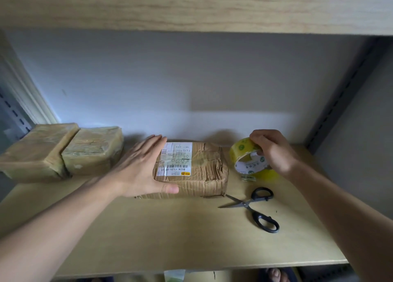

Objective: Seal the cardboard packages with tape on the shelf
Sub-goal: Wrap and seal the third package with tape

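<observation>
A crumpled brown cardboard package (204,171) with a white shipping label lies in the middle of the wooden shelf (170,235). My left hand (140,166) lies flat against its left end, fingers straight and thumb along the front edge. To the right stands a roll of yellowish tape (244,156) on its edge. My right hand (272,152) grips the roll from above, fingers curled over its rim. Two packages wrapped in tape (63,152) sit side by side at the far left.
Black-handled scissors (255,207) lie open on the shelf in front of the tape roll. The board of the shelf above (191,5) hangs overhead. A metal upright (340,96) bounds the right side, and a white wall closes the back.
</observation>
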The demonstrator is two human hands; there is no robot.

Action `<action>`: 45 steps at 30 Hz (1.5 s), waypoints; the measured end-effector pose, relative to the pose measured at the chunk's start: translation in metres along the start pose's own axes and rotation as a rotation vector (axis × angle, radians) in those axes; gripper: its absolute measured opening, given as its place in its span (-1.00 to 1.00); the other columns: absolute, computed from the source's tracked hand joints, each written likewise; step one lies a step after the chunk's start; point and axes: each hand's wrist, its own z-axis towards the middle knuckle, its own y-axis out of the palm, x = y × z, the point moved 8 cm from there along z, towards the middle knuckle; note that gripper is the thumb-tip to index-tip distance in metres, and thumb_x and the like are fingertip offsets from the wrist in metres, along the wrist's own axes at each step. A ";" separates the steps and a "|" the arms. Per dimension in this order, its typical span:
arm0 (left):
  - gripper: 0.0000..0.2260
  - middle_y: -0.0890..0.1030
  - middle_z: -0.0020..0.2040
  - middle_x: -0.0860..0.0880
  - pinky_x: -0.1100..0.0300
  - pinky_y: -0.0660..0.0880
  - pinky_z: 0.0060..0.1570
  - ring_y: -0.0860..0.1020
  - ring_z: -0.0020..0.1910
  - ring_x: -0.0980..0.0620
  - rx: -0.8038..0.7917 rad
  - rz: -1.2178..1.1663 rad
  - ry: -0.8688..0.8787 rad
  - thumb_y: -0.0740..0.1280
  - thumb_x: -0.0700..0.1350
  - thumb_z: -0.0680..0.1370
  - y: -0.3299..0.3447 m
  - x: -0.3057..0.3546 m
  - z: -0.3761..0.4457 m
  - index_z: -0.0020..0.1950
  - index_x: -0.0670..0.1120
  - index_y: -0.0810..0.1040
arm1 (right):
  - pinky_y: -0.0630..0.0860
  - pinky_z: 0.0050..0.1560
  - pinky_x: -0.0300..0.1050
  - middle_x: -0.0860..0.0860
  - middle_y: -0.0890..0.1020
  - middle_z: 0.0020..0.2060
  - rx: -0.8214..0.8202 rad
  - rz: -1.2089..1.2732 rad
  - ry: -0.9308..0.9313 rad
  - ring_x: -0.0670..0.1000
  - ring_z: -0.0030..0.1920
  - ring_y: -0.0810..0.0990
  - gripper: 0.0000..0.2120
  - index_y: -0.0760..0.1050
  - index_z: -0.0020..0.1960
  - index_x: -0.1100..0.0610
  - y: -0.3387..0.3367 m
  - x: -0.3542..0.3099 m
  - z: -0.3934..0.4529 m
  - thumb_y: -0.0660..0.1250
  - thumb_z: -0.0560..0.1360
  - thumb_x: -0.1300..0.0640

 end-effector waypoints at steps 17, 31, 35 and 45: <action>0.17 -0.01 0.60 0.05 0.09 0.04 0.57 -0.04 0.60 0.06 -0.019 0.033 -0.031 0.38 0.49 0.32 0.000 0.000 0.000 0.67 0.01 -0.16 | 0.29 -0.32 -0.11 -0.09 0.38 -0.46 -0.162 -0.524 -0.395 -0.09 -0.40 0.34 -0.57 0.29 -0.34 -0.08 0.019 -0.017 -0.005 0.09 0.72 0.01; 0.26 -0.52 0.56 -0.02 -0.27 -0.33 0.55 -0.50 0.53 0.03 -0.310 0.345 0.035 0.16 0.65 0.31 0.012 0.057 0.037 0.59 -0.07 -0.47 | 0.41 -0.26 0.05 -0.05 0.43 -0.43 -0.140 -0.559 -0.361 -0.02 -0.37 0.41 -0.60 0.30 -0.31 0.01 0.022 -0.013 0.002 0.05 0.69 -0.02; 0.29 -0.50 0.57 -0.06 -0.32 -0.32 0.53 -0.47 0.56 -0.03 -0.293 0.278 0.136 0.21 0.64 0.29 0.032 0.106 0.055 0.60 -0.10 -0.43 | 0.34 -0.28 -0.09 -0.01 0.48 -0.38 -0.148 -0.515 -0.278 -0.01 -0.34 0.43 -0.59 0.37 -0.27 0.08 0.021 -0.003 0.000 0.05 0.71 -0.01; 0.32 -0.02 0.62 -0.07 -0.47 -0.10 0.48 -0.06 0.61 -0.17 -0.284 0.253 0.037 0.45 0.51 0.20 0.034 0.120 0.072 0.65 -0.09 -0.18 | 0.33 -0.27 -0.37 0.08 0.62 -0.24 -0.109 -0.489 -0.177 0.06 -0.21 0.55 -0.60 0.51 -0.13 0.17 0.019 0.003 0.000 0.07 0.72 0.01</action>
